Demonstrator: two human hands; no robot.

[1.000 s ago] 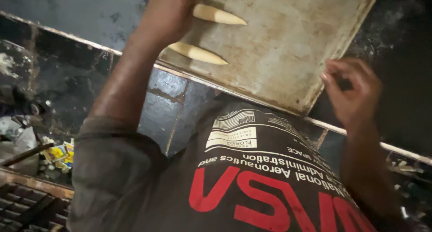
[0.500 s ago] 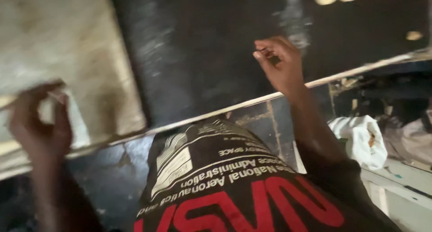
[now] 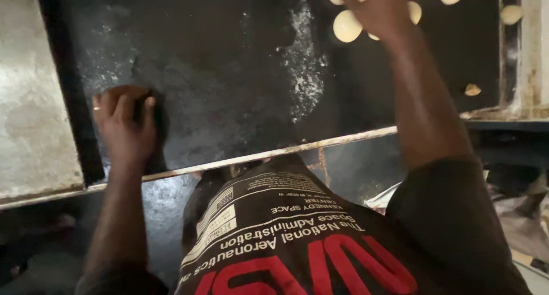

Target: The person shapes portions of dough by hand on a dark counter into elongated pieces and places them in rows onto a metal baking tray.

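Observation:
My left hand [image 3: 124,126] rests palm down on the dark floured work surface [image 3: 229,83], fingers curled over a dark patch, holding nothing that I can see. My right hand [image 3: 382,12] reaches far forward to the top edge of view, over a cluster of pale round dough pieces [image 3: 346,26]; its fingers are over the dough and I cannot tell if it grips one. One small dough piece [image 3: 472,90] lies alone at the right.
A pale, worn metal tray [image 3: 31,112] lies at the left. A metal rim [image 3: 274,153] edges the table's near side. A light vertical frame [image 3: 529,49] stands at the far right, with clutter [image 3: 520,215] below it.
The view has swung right, so the pale tray has slid to the left edge. My right hand has stretched forward to the dough pieces. My left hand has come down flat on the dark surface.

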